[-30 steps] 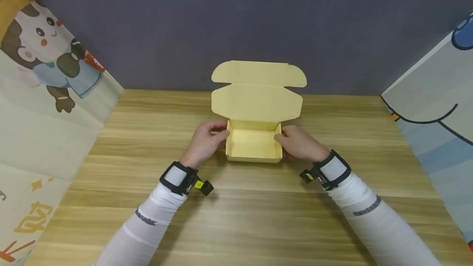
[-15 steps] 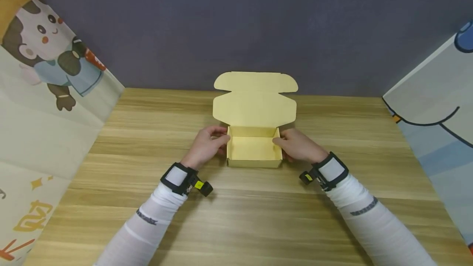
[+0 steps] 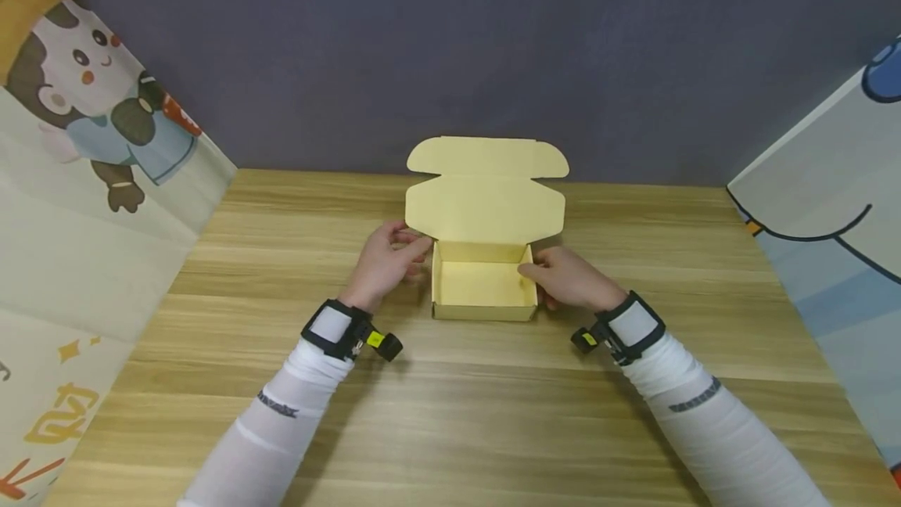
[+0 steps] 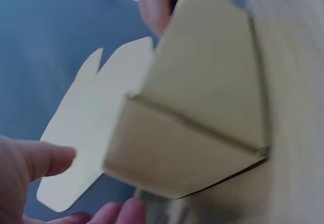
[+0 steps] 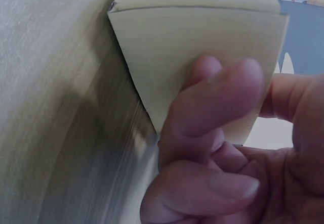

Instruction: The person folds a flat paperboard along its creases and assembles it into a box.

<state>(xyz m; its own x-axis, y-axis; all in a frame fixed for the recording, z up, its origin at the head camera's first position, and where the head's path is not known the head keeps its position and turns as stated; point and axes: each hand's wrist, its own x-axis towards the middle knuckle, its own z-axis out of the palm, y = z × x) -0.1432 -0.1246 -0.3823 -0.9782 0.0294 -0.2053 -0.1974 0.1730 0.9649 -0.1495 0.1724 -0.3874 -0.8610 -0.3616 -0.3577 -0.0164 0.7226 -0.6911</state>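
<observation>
see on the bench (image 3: 450,413), between both hands, one open box (image 3: 482,282), upright on its base, with the lid (image 3: 486,206) raised behind and the flap (image 3: 488,156) not tucked in.

right hand (image 3: 568,278): pinching the right wall (image 5: 157,47) of the box, with thumb over the edge to the inside and fingers curled outside. left hand (image 3: 383,260): spread loosely just beside the left rear corner, thumb and fingers apart, pinching nothing. from the blurred left wrist view, not possible to exclude a light touch.

step in hand, by judgement: setting the opened box in its place and letting go, with the left side already free and the right side not yet.

for the next move, probably needed: to loosen the right thumb and fingers gently, without dragging or tipping the box, likely light, and then to lift the thumb clear of the edge. also advisable: to keep the left thumb from knocking the lid.
</observation>
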